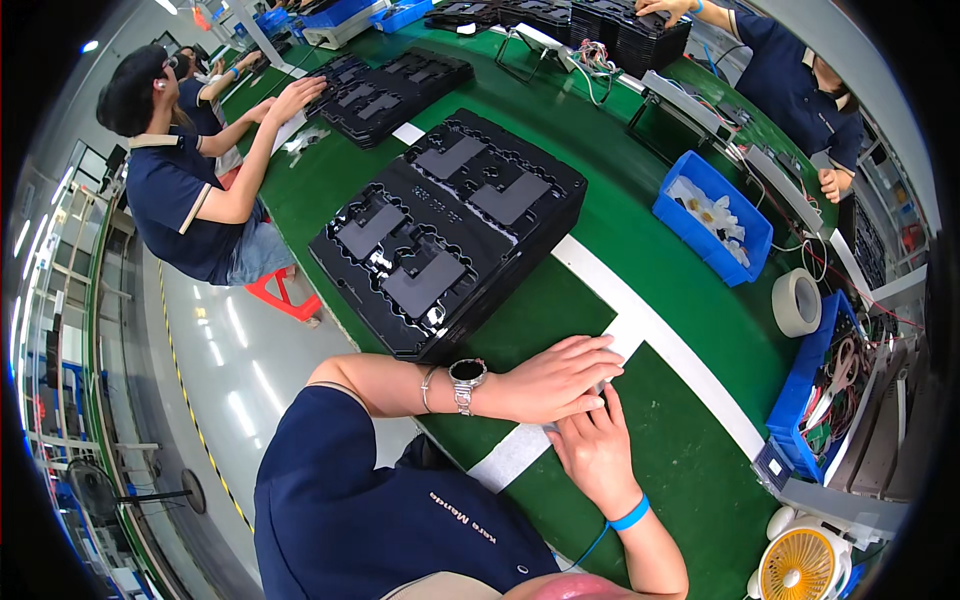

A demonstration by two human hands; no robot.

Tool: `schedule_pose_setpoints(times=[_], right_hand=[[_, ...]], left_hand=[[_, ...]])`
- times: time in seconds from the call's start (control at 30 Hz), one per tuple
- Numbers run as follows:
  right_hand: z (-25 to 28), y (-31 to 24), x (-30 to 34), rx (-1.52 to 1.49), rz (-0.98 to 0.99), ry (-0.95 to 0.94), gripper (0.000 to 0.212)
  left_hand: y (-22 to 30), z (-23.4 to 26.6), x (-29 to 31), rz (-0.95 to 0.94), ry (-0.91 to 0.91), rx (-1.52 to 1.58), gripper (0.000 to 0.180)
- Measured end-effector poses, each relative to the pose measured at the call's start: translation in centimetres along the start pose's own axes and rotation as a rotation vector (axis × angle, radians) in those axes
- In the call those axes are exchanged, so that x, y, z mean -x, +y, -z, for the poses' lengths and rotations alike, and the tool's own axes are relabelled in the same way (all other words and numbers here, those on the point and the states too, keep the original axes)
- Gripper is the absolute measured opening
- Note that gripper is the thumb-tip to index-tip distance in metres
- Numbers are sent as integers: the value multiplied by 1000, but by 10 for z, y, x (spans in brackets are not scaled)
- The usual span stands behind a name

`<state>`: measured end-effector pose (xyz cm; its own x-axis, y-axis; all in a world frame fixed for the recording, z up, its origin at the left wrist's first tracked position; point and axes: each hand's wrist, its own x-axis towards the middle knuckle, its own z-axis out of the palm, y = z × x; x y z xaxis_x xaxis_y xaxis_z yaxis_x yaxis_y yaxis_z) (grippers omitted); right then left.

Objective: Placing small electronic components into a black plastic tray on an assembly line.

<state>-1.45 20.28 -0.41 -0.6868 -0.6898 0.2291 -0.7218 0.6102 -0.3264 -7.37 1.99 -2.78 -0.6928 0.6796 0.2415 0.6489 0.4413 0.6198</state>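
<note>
My left hand (562,381), with a watch (467,372) and a bracelet at its wrist, reaches across from the left over the green table. Its fingers lie close together, bent over a small pale thing (601,386) mostly hidden between the hands. Just below, my right hand (598,452) wears a blue wrist strap (630,513) with a cord. Its curled fingers meet the left fingertips at the same small thing, whose kind I cannot make out. A stack of black moulded trays (450,225) with grey L-shaped pieces in its recesses stands beyond my left forearm.
A blue bin (712,218) of pale small parts and a tape roll (796,303) lie to the right. Nearer are a blue tool box (815,390) with scissors and a yellow-white fan (797,570). Co-workers sit at far left and far right. More black trays (385,95) stand farther back.
</note>
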Motion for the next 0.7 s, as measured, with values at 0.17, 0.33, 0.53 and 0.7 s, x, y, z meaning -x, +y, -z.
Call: schedule_pose_setpoints(times=[0.17, 0.33, 0.53, 0.7], right_hand=[[3, -6, -1, 12, 24, 13, 43], [3, -8, 0, 23, 29, 1, 44], [1, -6, 0, 16, 94, -6, 42], [2, -12, 2, 47, 144, -20, 40]], left_hand=[[1, 0, 0, 12, 1, 10, 48], [0, -1, 0, -4, 13, 5, 48], [-1, 0, 0, -16, 21, -11, 49], [-1, 0, -1, -20, 12, -19, 50]])
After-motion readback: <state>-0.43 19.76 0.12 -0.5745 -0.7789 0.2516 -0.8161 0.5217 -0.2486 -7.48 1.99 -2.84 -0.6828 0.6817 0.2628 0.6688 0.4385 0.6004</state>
